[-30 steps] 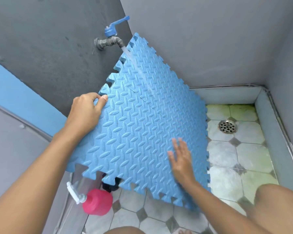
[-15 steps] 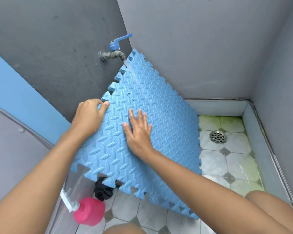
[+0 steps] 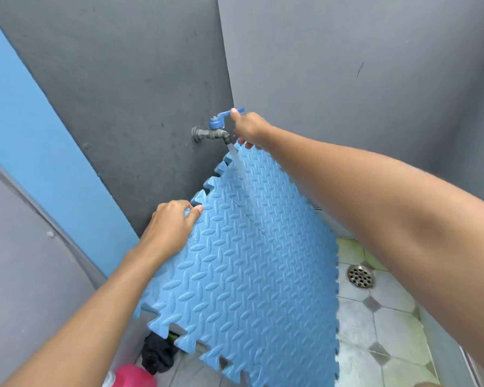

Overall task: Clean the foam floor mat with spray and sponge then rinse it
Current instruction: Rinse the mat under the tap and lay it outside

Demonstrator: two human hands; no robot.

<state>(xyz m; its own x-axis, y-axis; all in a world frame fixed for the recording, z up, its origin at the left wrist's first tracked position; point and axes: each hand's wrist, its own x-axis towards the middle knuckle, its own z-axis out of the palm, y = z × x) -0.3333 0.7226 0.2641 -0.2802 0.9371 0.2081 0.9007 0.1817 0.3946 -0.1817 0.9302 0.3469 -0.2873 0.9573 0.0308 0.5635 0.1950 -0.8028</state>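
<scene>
Right hand (image 3: 249, 128) has left the blue foam mat (image 3: 249, 275) for the blue tap lever (image 3: 229, 114), fingers on it—left hand (image 3: 171, 227) clamps the mat's edge; rinsing nearly done.

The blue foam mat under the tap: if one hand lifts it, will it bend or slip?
The foam mat probably stays fairly flat: the left hand alone holds its edge without visible sagging. It seems light. Water runs over it, so the grip may be slippery.

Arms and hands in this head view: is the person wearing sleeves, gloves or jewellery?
Nothing is worn as far as shown. The left hand and right hand are bare, without gloves, rings or watch, and both forearms are uncovered, with no sleeve in view.
</scene>
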